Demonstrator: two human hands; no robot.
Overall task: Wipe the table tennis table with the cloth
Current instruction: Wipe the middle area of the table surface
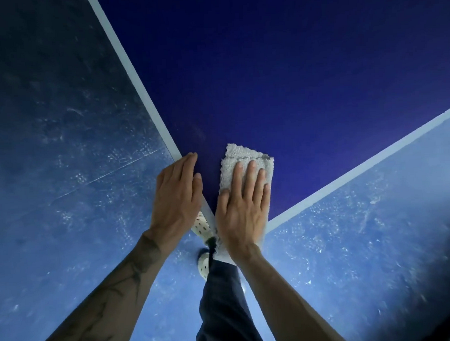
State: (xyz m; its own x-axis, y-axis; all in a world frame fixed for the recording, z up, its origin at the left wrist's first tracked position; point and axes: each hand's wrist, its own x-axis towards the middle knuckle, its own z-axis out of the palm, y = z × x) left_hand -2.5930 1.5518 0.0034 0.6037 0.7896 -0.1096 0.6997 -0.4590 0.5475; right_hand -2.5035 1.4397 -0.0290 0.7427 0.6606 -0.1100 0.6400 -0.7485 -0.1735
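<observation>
Grey terry cloth (240, 154) lies flat on the near corner of the dark blue table (304, 65). Your right hand (242, 210) is spread on top of it, fingers straight, pressing it down. Your left hand (176, 197) rests flat with straight fingers on the white edge line (128, 69), just beside the cloth, holding nothing. Below, your dark trouser leg (223, 298) and a pale perforated shoe (201, 224) show over the speckled blue floor (65, 150).
</observation>
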